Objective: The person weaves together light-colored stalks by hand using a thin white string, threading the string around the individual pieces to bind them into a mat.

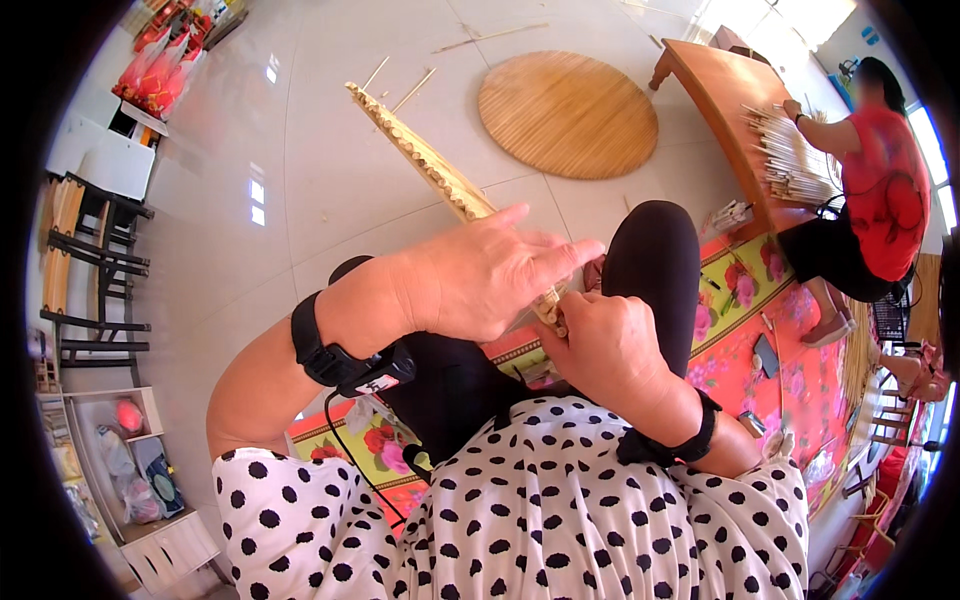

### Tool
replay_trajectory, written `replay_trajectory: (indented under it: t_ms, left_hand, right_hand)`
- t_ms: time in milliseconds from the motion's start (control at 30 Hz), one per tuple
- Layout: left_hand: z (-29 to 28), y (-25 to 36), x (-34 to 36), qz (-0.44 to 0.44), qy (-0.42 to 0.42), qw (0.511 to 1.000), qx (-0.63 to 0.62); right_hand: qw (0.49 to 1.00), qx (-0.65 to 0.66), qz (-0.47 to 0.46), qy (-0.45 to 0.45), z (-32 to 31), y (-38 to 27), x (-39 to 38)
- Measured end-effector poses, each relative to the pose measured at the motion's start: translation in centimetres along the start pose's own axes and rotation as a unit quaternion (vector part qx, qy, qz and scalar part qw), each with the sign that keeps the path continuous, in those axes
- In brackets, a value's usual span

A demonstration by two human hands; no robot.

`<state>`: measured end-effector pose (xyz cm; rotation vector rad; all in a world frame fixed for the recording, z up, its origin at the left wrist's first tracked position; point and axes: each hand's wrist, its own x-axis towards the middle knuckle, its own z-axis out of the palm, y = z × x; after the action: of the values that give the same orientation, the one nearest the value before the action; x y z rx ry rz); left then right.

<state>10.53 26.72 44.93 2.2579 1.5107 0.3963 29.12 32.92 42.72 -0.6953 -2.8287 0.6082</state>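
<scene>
A long, narrow piece of bamboo (425,160) slants from the floor side toward my lap, with a row of round stick ends along its edge. Across its middle lies my left hand (490,275), fingers stretched out and spread, the palm side hidden. My right hand (615,345) is closed at the near end of the bamboo piece, thumb and fingers pressed together there. What the curled fingers of that hand cover cannot be seen. Two thin sticks (413,90) show beside the far end of the piece.
A round slatted bamboo mat (568,115) lies on the tiled floor. At right, a person in red (885,190) sits at a wooden table (700,90), a hand by a bundle of sticks (795,155). Stacked stools (95,270) and a shelf (140,470) stand at left. A floral mat (740,340) is beneath me.
</scene>
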Motion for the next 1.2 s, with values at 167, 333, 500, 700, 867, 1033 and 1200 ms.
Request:
replay_trajectory:
  t_ms: [167, 333, 500, 700, 867, 1033, 1200]
  left_hand:
    - [0.9, -0.2, 0.8, 0.043, -0.002, 0.998, -0.045]
    - [1.0, -0.7, 2.1, 0.087, 0.03, 0.995, -0.049]
    - [1.2, -1.3, 3.0, 0.114, 0.026, 0.992, -0.044]
    - [0.8, -1.5, 4.1, 0.164, 0.027, 0.984, -0.061]
    - [1.0, -1.9, 4.9, 0.193, 0.017, 0.977, -0.085]
    - [1.4, -2.5, 5.9, 0.222, 0.032, 0.97, -0.092]
    - [1.3, -3.1, 6.2, 0.254, 0.029, 0.964, -0.071]
  right_hand:
    - [0.999, 0.015, 0.044, 0.009, -0.1, 0.7, -0.6]
    - [0.998, 0.02, 0.052, 0.012, -0.5, 1.2, -0.7]
    - [0.996, 0.047, 0.079, 0.008, -0.5, 1.3, -1.0]
    - [0.995, 0.048, 0.089, 0.0, -0.9, 1.5, -1.0]
    - [0.993, 0.053, 0.105, 0.028, -0.6, 1.8, -1.4]
    - [0.988, 0.081, 0.122, 0.056, -1.3, 2.3, -1.3]
    - [0.986, 0.089, 0.136, 0.037, -1.5, 2.0, -1.4]
